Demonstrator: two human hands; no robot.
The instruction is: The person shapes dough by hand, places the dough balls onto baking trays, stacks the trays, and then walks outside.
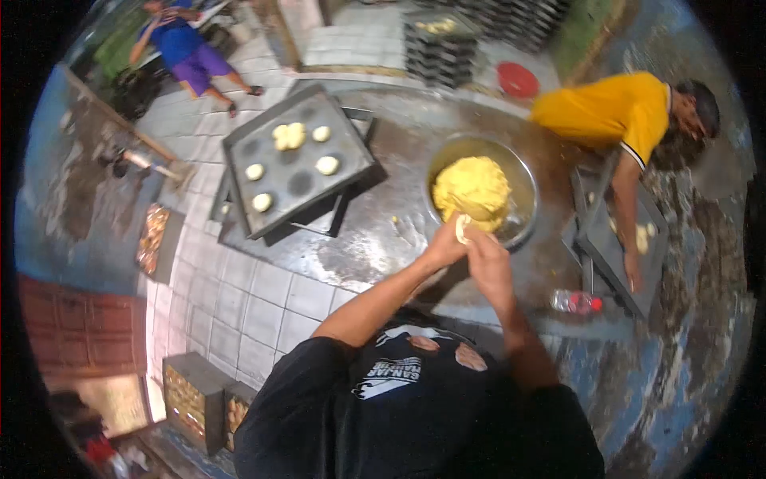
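Observation:
My left hand (445,243) and my right hand (488,254) meet at the near edge of a metal bowl. Both are closed around a small pale piece of dough (462,229), most of it hidden by my fingers. Inside the bowl (530,177) is a heaped, soft yellow mass (471,184), just beyond my fingertips. To the left, a dark square tray (267,177) carries several round pale dough balls (326,165), some of them clustered together. It rests at an angle on another tray.
On the right, a person in a yellow shirt (610,108) reaches into another tray (594,231) holding dough pieces. A plastic bottle (576,301) lies near the table's front edge. Stacked trays (439,60) and a red basin (518,80) stand behind. Another person (191,52) stands back left.

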